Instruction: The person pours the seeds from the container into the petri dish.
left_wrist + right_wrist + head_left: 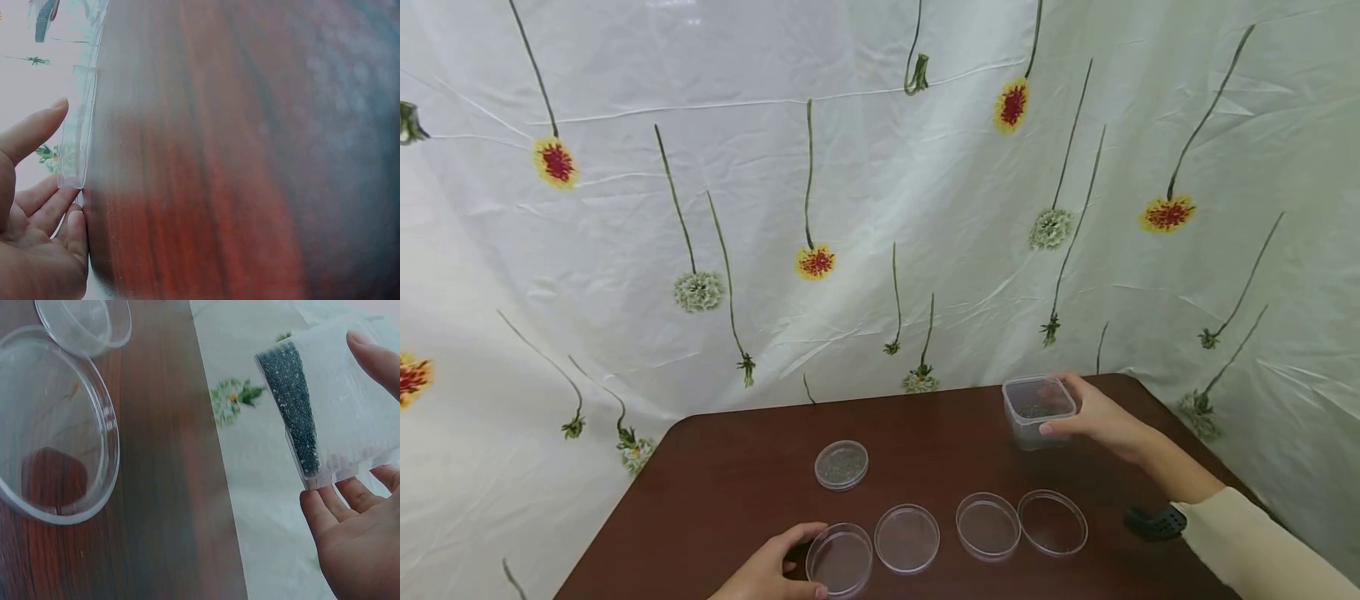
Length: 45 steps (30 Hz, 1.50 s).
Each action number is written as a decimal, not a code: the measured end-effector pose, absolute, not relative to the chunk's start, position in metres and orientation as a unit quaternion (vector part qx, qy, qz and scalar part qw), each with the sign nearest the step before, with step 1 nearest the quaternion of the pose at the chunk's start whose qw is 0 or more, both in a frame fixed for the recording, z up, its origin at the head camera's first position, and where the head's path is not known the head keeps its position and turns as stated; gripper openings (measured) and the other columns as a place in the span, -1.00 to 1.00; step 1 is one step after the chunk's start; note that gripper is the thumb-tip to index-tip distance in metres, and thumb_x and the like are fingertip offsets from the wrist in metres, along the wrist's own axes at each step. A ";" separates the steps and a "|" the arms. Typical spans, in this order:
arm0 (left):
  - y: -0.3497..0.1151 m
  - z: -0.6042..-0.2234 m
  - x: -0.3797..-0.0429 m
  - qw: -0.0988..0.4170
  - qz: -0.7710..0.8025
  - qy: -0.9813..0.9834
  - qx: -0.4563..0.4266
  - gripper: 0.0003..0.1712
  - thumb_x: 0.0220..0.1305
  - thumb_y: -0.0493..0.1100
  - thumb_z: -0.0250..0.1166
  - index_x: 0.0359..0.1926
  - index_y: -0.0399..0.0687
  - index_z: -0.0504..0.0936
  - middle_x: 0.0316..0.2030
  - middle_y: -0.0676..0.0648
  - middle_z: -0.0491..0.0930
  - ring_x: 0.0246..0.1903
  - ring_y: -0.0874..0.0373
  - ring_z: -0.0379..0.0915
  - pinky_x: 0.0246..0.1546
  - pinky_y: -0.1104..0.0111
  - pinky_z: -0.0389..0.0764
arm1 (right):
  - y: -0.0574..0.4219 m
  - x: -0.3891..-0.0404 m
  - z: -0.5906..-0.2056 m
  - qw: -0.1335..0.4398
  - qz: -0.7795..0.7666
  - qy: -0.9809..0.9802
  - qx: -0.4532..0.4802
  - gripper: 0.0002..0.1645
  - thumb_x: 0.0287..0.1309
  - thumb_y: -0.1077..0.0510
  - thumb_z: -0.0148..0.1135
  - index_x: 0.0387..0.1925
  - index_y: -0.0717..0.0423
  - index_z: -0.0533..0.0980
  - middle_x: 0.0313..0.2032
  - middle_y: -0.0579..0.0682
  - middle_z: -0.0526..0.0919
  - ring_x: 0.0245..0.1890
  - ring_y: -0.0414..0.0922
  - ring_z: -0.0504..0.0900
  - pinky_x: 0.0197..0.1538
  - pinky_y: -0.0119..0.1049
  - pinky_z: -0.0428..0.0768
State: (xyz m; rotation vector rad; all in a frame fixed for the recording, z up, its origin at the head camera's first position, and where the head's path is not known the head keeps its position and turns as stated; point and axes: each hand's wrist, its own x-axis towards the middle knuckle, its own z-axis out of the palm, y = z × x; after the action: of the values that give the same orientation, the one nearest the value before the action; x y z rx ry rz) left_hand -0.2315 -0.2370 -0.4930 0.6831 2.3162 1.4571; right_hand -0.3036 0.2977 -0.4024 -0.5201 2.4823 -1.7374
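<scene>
My right hand (1086, 412) grips a clear square plastic container (1026, 429) at the back right, thumb on one side and fingers on the other. Dark, tiny seed-like grains (290, 403) fill its bottom layer; in the right wrist view the container is off the tabletop. My left hand (778, 567) holds a clear petri dish (841, 560) at the front left, thumb and fingers on opposite sides of its wall. That dish (78, 131) appears edge-on in the left wrist view, on or very near the table; contact is unclear.
Beside the held dish stand a second petri dish (907, 539), a third dish (988, 527) and a shallow clear round piece (1052, 523), perhaps a lid. Farther back, another dish (842, 465) contains fine grains. A flower-patterned curtain (865, 183) hangs behind the brown table (737, 467).
</scene>
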 end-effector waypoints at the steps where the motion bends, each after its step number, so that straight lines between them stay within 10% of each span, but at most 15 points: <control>1: -0.237 -0.493 -0.232 0.160 0.509 0.811 0.240 -0.19 0.15 -0.31 0.56 0.37 -0.40 0.40 0.16 -0.28 0.52 0.03 -0.11 0.47 -0.09 0.35 0.57 | 0.294 -0.304 -0.402 0.034 -0.565 0.806 -0.171 0.05 0.16 0.18 0.53 0.48 0.36 0.10 0.39 0.43 0.29 0.36 0.30 0.31 0.06 -0.14 0.56; 21: -0.239 -0.492 -0.234 0.164 0.498 0.816 0.242 -0.20 0.21 -0.24 0.55 0.37 -0.45 0.39 0.18 -0.27 0.53 0.11 -0.15 0.42 0.01 -0.03 0.54 | 0.228 -0.306 -0.411 0.055 -0.576 0.787 -0.214 0.04 0.05 0.18 0.63 0.43 0.24 0.19 0.33 0.30 0.38 0.29 0.21 0.39 0.02 -0.12 0.59; 45: -0.238 -0.493 -0.231 0.162 0.531 0.789 0.261 -0.21 0.20 -0.31 0.53 0.36 -0.50 0.36 0.18 -0.36 0.48 0.00 -0.12 0.51 -0.12 0.34 0.62 | 0.128 -0.301 -0.425 0.063 -0.534 0.778 -0.325 0.04 -0.02 0.16 0.68 0.38 0.13 0.23 0.19 0.21 0.46 0.04 0.06 0.58 -0.02 -0.18 0.62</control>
State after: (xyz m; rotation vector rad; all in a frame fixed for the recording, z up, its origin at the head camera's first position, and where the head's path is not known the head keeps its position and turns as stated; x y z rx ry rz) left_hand -0.2313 -0.2378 -0.4929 0.7456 2.2525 1.5157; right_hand -0.3014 0.1283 -0.4253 -0.9811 2.3519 -1.6126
